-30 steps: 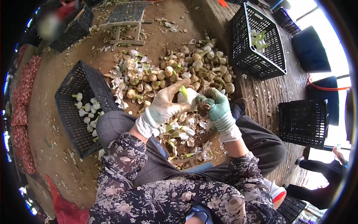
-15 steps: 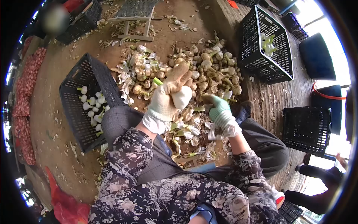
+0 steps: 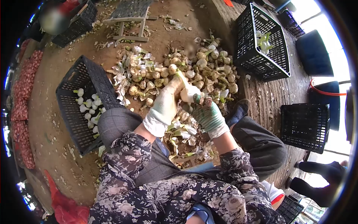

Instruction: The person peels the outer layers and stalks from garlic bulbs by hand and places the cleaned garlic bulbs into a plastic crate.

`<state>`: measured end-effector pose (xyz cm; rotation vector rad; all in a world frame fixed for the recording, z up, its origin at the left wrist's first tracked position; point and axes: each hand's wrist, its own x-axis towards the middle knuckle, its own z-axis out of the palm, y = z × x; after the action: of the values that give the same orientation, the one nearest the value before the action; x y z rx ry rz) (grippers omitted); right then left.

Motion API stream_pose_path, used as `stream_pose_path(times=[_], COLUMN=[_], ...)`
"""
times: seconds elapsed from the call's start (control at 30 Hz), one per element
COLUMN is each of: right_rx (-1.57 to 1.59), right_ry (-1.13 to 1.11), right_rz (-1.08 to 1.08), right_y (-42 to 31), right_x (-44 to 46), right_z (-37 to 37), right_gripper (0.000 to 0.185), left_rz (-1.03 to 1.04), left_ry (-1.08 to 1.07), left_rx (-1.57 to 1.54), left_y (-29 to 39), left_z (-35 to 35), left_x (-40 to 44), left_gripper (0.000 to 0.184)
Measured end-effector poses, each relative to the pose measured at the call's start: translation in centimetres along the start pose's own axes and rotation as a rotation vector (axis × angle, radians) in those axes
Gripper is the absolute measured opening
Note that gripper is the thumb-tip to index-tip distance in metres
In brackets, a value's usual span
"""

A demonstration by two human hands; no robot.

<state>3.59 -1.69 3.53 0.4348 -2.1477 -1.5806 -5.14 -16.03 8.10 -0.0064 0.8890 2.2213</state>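
Observation:
Over the pile of garlic bulbs [image 3: 203,61], my gloved left hand [image 3: 166,99] is closed on a white garlic bulb [image 3: 190,93] with a green stem. My gloved right hand [image 3: 209,115] meets the bulb's other side, its dirty fingertips pressed together against it. Whether the right fingers pinch a bit of skin is too small to tell. Loose bulbs with brown, dirty skins lie beyond my hands. Peeled skins and leaves [image 3: 184,130] lie beneath them, between my legs.
A black crate [image 3: 76,123] with white bulbs stands at left. Another crate [image 3: 261,61] holding bulbs is at upper right, an upturned black crate [image 3: 305,127] at right. A low stool [image 3: 130,22] is ahead. A person's legs [image 3: 317,179] show at lower right.
Half a second ago my right hand was apart from the bulb; now it touches it again. The bulb in my left hand has been turned and raised slightly.

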Motion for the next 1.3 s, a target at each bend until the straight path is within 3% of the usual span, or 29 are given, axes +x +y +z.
stream_pose_path(times=[0.03, 0.07, 0.17, 0.23, 0.3, 0.33, 0.37, 0.4, 0.43, 0.47, 0.5, 0.53, 0.57, 0.6, 0.63, 0.67, 0.73, 0.8, 0.87, 1.0, 1.13, 1.2, 1.27, 1.3], right_rx=[0.231, 0.422, 0.712, 1.771, 3.280, 3.335, 2.944, 2.791, 2.980, 3.075, 3.166, 3.322, 3.267, 2.608, 2.466, 2.136, 1.510, 1.135, 1.227, 1.404, 1.285, 1.785, 2.259, 2.322], right_ry=[-0.027, -0.087, -0.218, -0.220, -0.043, -0.176, -0.346, -0.418, 0.105, 0.040, -0.033, -0.157, -0.319, -0.268, -0.251, -0.425, -0.783, -1.043, -1.102, -1.184, -1.241, -0.937, -0.422, -0.245], right_rz=[0.000, 0.040, 0.142, 0.668, 1.843, 1.663, 1.508, 1.260, 0.933, 0.900, 0.870, 0.790, 1.151, 1.491, 1.595, 1.644, 1.544, 1.440, 1.412, 1.066, 1.408, 1.924, 2.385, 2.430], right_y=[0.1, 0.5, -1.9, -2.3, 4.0, 1.9, 3.7, 7.8, 7.1, 7.4, 7.6, 7.5, 7.1, 5.8, 1.9, 0.5, -5.4, -3.1, -3.5, -6.1, -6.2, -6.1, -5.9, -3.8], right_x=[-0.2, -0.3, -0.7, -0.3, 3.8, 4.1, 6.4, 8.7, 9.9, 10.4, 10.9, 11.0, 10.4, 9.4, 6.7, 3.7, -4.0, -6.4, -8.5, -10.4, -10.0, -9.4, -7.9, -5.1], right_z=[0.4, 1.0, 4.6, 5.3, 1.2, 2.9, 1.2, -1.6, -3.0, -3.7, -4.5, -2.2, 0.3, 1.8, 5.7, 8.2, 15.8, 16.8, 19.5, 23.9, 23.0, 21.5, 19.0, 15.5], right_gripper=[0.055, 0.049, 0.041, 0.034, 0.029, 0.037, 0.040, 0.039, 0.044, 0.057, 0.072, 0.077, 0.079, 0.070, 0.063, 0.060, 0.050, 0.054, 0.057, 0.058, 0.038, 0.027, 0.018, 0.022], left_rz=[0.115, 0.041, -0.063, -0.080, -0.071, -0.082, -0.058, -0.031, 0.098, 0.311, 0.283, 0.065, -0.081, -0.095, -0.098, -0.107, -0.155, -0.199, -0.239, -0.273, -0.299, -0.302, -0.292, -0.300], left_ry=[0.142, 0.408, 0.553, 0.572, 0.541, 0.607, 0.480, 0.354, 0.145, 0.003, -0.006, 0.182, 0.421, 0.544, 0.561, 0.582, 0.522, 0.452, 0.382, 0.344, 0.307, 0.307, 0.301, 0.345], left_rx=[0.090, 0.034, -0.048, -0.029, -0.018, 0.038, 0.029, 0.019, 0.461, 0.862, 0.667, 0.372, 0.028, 0.074, 0.112, 0.149, 0.195, 0.233, 0.258, 0.245, 0.217, 0.235, 0.235, 0.202], left_y=[-0.1, -0.1, -1.2, -1.1, -1.8, -1.6, -1.5, -1.4, -2.2, -3.0, -3.8, -2.2, -0.6, -1.2, -1.1, -1.0, -1.1, -1.3, -1.6, -1.8, -2.1, -2.1, -2.3, -2.4], left_z=[0.0, 0.0, -2.9, -2.5, -3.4, -2.6, -2.1, -2.2, -3.5, -4.8, -5.5, -3.1, -0.6, -2.1, -1.8, -1.4, -1.2, -1.0, -1.0, -0.8, -0.3, 0.1, -0.2, -0.1], left_x=[0.3, 0.2, 0.8, 0.7, 1.1, 0.9, 0.7, 0.6, 0.4, 0.2, 0.2, 0.2, 0.1, 0.7, 0.7, 0.3, 0.0, 0.0, 0.0, 0.6, 1.1, 1.1, 1.1, 1.1], left_gripper=[0.038, 0.031, 0.024, 0.019, 0.020, 0.022, 0.023, 0.024, 0.024, 0.025, 0.025, 0.026, 0.027, 0.027, 0.025, 0.023, 0.024, 0.025, 0.026, 0.026, 0.027, 0.027, 0.027, 0.026])
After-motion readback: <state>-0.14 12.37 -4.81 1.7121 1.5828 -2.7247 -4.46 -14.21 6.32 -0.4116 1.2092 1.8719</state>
